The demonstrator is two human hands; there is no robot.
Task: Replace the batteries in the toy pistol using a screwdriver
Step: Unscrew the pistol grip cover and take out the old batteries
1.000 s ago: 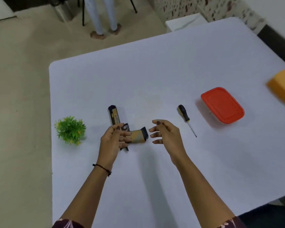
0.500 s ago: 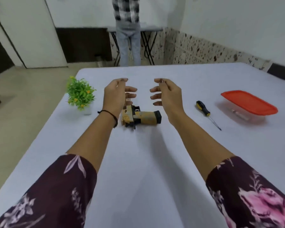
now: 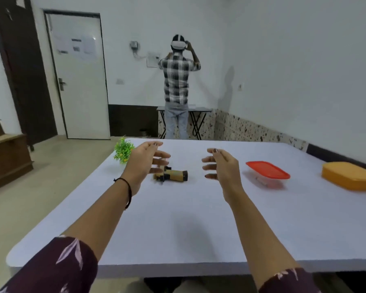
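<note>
Left hand (image 3: 144, 163): released, fingers spread, empty; whether it touches the pistol is unclear.
Right hand (image 3: 222, 166): released, empty, clear of the pistol.
Pistol (image 3: 173, 175): on its side on the tabletop (image 3: 178, 218), between the hands.
Screwdriver: not visible.
Risk: groping for it could knock the pistol askew.

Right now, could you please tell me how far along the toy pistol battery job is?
Done: nothing visible; the toy pistol lies on the table and looks unopened. In hand: nothing; the left hand and right hand hover open on either side of it. Left: every step, unscrewing onward; no screwdriver is in view.
</note>
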